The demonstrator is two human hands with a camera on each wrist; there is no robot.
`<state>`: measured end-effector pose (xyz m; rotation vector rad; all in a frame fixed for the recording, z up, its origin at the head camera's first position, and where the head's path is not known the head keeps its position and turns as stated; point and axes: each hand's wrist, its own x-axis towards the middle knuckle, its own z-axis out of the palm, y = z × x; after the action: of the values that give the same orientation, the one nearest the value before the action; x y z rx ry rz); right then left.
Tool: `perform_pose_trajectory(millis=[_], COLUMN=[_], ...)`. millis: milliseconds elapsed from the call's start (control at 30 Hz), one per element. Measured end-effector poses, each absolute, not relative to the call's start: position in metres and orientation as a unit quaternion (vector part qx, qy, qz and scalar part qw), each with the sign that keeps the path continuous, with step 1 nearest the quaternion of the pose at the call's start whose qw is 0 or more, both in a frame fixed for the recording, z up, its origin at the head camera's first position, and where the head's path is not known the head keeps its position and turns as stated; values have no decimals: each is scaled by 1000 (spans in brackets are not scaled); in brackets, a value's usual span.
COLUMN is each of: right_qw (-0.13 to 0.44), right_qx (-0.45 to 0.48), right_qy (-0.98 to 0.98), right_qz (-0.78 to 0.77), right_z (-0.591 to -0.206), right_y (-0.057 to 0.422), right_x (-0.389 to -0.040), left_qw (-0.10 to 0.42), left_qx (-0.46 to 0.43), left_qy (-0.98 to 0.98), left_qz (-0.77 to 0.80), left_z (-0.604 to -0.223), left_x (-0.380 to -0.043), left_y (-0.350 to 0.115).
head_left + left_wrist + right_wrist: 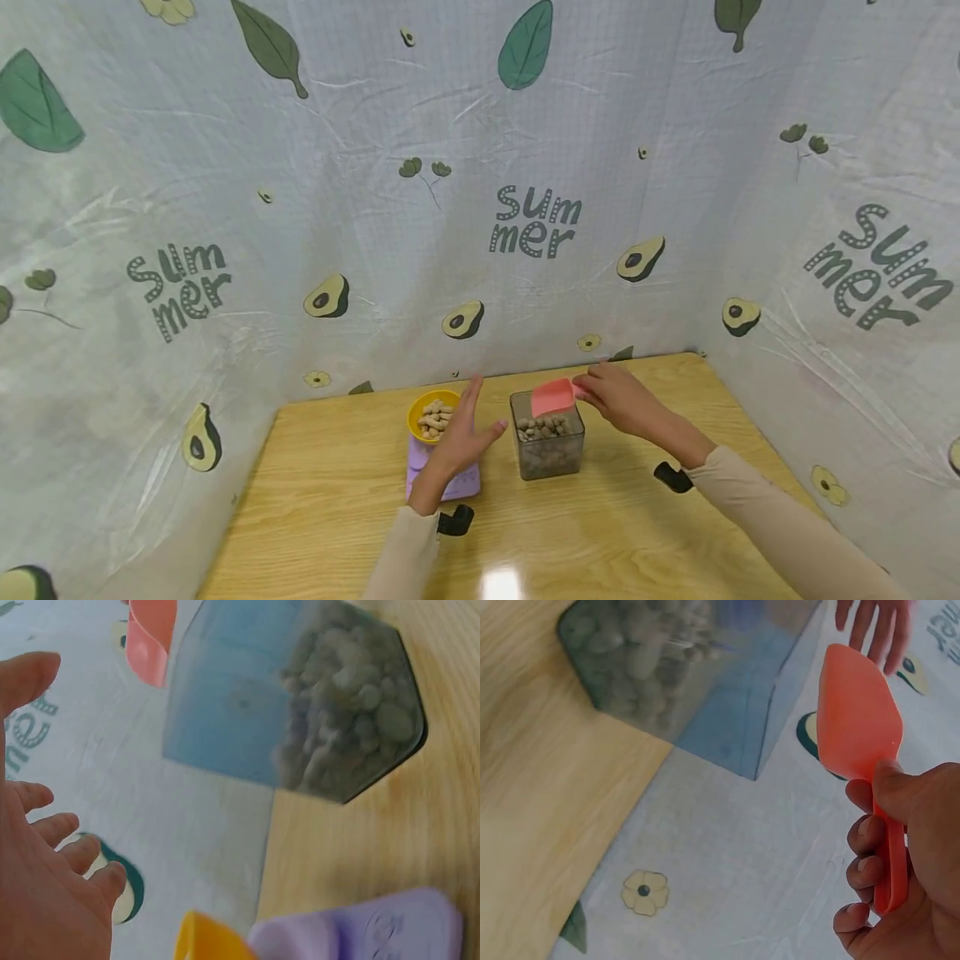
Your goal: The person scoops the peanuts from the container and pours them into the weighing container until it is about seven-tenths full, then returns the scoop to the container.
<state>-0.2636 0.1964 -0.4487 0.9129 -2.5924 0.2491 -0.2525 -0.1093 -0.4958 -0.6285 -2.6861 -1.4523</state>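
Note:
My right hand grips the handle of a coral-pink scoop, fingers curled round it and thumb on top. The scoop hangs over the rim of a clear grey bin partly filled with unshelled peanuts. Whether anything lies in the scoop I cannot tell. My left hand holds nothing; its fingers are extended and the thumb is spread, between the bin and a yellow bowl. Peanuts fill the bowl, which sits on a lilac kitchen scale, partly hidden by the left hand.
The wooden table carries the scale and the bin side by side. A pale sheet printed with leaves, avocados and lettering hangs behind the table and along both sides. Dark bands sit at both wrists.

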Motion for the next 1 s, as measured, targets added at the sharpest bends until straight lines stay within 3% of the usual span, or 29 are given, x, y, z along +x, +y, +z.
perform_pose_trajectory(millis=[400,1000], right_qw=[238,185], right_qx=[384,385], right_qy=[-888,-838], right_qz=[-84,-341], right_z=[-445,-454], right_y=[191,151], right_x=[-271,-276], left_qw=[-65,-97], left_qx=[-232,-225], left_qy=[-870,-848], left_qz=[-430,-470], left_z=[-523,-530], left_x=[-265,-269], left_y=[-83,-68])
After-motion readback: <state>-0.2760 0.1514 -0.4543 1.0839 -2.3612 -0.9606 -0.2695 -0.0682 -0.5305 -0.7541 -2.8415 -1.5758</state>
